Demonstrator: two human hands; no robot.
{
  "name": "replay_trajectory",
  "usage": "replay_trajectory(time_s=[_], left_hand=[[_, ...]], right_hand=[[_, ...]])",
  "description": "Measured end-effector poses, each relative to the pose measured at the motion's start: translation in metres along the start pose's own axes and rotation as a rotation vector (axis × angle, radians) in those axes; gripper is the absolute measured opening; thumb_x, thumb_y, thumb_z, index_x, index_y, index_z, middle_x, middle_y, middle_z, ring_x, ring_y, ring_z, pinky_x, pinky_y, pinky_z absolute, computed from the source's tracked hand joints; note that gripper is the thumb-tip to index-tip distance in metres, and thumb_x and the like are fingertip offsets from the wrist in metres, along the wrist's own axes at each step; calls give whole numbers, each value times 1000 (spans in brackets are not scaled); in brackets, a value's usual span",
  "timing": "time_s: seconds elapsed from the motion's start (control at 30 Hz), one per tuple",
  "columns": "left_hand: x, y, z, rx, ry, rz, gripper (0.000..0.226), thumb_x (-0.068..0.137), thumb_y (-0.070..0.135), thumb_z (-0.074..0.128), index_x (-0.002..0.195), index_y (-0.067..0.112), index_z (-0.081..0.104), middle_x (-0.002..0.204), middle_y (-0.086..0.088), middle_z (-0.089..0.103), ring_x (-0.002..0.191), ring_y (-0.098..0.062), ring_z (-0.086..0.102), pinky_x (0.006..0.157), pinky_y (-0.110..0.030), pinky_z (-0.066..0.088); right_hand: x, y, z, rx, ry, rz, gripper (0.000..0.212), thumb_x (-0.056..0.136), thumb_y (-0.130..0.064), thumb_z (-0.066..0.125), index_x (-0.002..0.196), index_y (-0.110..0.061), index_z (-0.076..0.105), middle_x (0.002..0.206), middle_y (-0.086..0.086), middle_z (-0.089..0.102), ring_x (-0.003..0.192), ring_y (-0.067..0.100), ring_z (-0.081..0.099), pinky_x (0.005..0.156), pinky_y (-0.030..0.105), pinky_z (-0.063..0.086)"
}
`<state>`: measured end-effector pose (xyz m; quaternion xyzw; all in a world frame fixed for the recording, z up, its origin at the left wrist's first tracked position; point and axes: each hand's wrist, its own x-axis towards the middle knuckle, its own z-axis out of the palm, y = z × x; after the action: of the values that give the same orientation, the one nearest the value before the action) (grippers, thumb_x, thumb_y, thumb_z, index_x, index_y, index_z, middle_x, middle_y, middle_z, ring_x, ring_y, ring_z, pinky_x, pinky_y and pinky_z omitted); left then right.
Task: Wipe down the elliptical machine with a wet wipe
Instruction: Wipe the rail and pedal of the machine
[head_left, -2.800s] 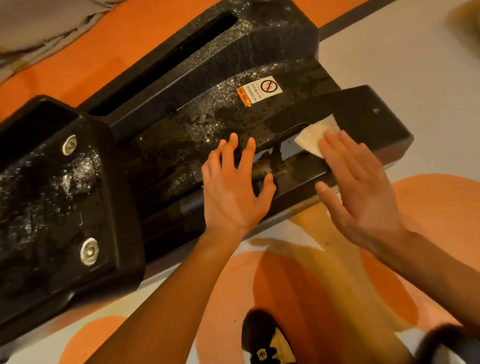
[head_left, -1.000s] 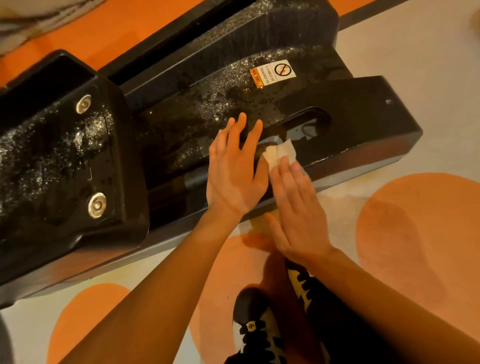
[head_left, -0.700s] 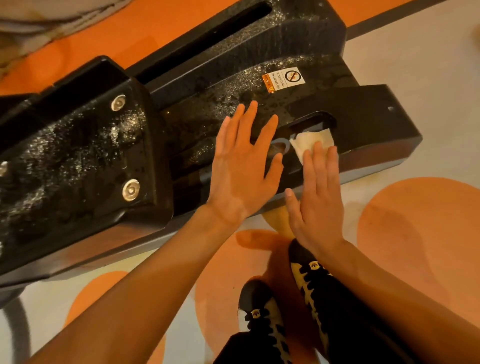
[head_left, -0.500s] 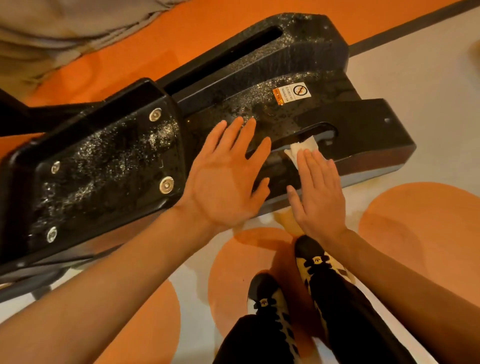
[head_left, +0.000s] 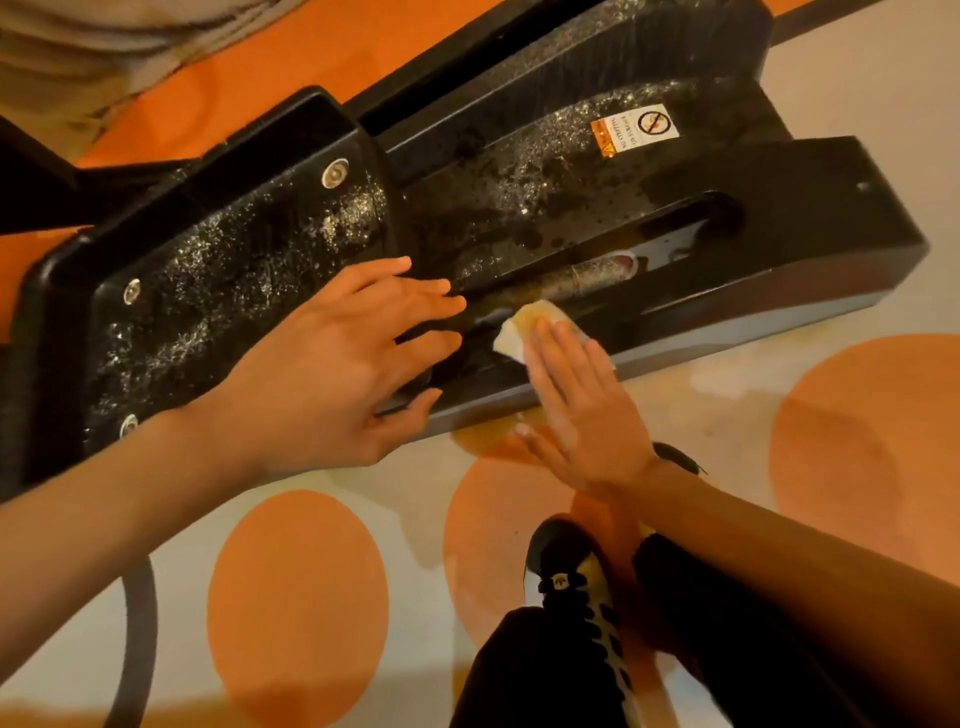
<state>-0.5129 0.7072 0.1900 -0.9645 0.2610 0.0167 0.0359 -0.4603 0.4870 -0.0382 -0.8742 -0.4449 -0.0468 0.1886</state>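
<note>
Your right hand (head_left: 576, 410) presses flat, fingers straight, on the folded white wet wipe (head_left: 524, 332), which lies on the lower ledge of the black, glossy, speckled-wet elliptical machine (head_left: 571, 176). Your left hand (head_left: 337, 374) rests beside it, fingers spread and relaxed on the plastic housing.

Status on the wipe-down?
Left hand flat, braced on elliptical base. Right hand flat, pressing wet wipe by the slot. Left fingers just beside wipe.
</note>
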Motion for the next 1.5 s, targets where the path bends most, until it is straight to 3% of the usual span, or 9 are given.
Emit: replay_trajectory(time_s=[0.13, 0.47, 0.57, 0.73, 0.87, 1.07, 1.23, 1.4, 1.5], left_hand=[[-11, -7, 0, -32, -25, 38, 35, 96, 25, 66, 123, 3, 73, 143, -21, 60, 138, -33, 54, 120, -56, 35], [-26, -13, 4, -57, -11, 54, 39, 98, 27, 64, 125, -1, 70, 144, -25, 56, 145, -37, 46, 115, -58, 40], [-25, -12, 4, -55, -12, 41, 39, 98, 26, 64, 124, -2, 70, 144, -26, 56, 144, -38, 47, 115, -59, 40], [-30, -17, 1, -57, -5, 75, 47, 100, 25, 58, 143, 7, 50, 157, -27, 42, 149, -40, 38, 117, -57, 37], [-36, -22, 3, -21, 2, 112, 59, 102, 23, 57, 154, 8, 34, 163, -27, 31, 154, -42, 28, 120, -60, 31], [-71, -39, 6, 72, 57, 142, 74, 103, 27, 54, 162, 4, 16, 168, -24, 22, 155, -44, 23, 120, -64, 29], [-80, -39, 13, 137, 109, 163, 78, 105, 31, 57, 163, 2, 14, 170, -19, 18, 155, -42, 24, 122, -60, 28], [-78, -42, 9, 160, 84, 190, 77, 106, 32, 54, 163, 1, 13, 166, -23, 23, 155, -40, 25, 122, -58, 29], [-80, -44, 6, 147, 47, 209, 74, 106, 31, 49, 163, 0, 13, 167, -24, 20, 156, -40, 22, 124, -57, 25]], right_hand=[[4, 6, 3, -44, -79, -196, 72, 106, -49, 34, 163, -10, 17, 171, 12, 8, 159, 26, 3, 129, 44, 8], [-46, 115, -57, -102, 25, 178, 72, 106, -50, 24, 163, -10, 6, 170, 16, 2, 158, 32, -4, 128, 49, -1], [-17, 71, -39, -153, -61, -23, 76, 105, -59, 21, 162, -10, 14, 169, 19, 15, 157, 35, 8, 127, 49, 0], [16, 6, -4, -147, -132, -284, 79, 102, -48, 48, 163, -9, 17, 171, 14, 10, 159, 29, 5, 129, 45, 5], [13, 50, -31, -283, -215, -424, 75, 104, -46, 35, 164, -10, 6, 172, 14, 0, 159, 29, -2, 129, 45, 2], [-6, 112, -78, -370, -229, -413, 74, 102, -43, 41, 163, -9, 15, 171, 16, 5, 159, 32, 7, 127, 51, 15], [7, 57, -43, -441, -241, -385, 82, 102, -51, 34, 163, -9, -1, 170, 18, -4, 158, 36, -2, 128, 49, -1], [54, -43, 8, -326, -239, -507, 87, 94, -49, 62, 161, -7, 25, 165, 15, 30, 149, 34, 29, 126, 50, 19], [60, -50, 11, -256, -254, -544, 90, 94, -43, 64, 163, -10, 18, 167, 13, 24, 152, 33, 26, 127, 48, 18]])
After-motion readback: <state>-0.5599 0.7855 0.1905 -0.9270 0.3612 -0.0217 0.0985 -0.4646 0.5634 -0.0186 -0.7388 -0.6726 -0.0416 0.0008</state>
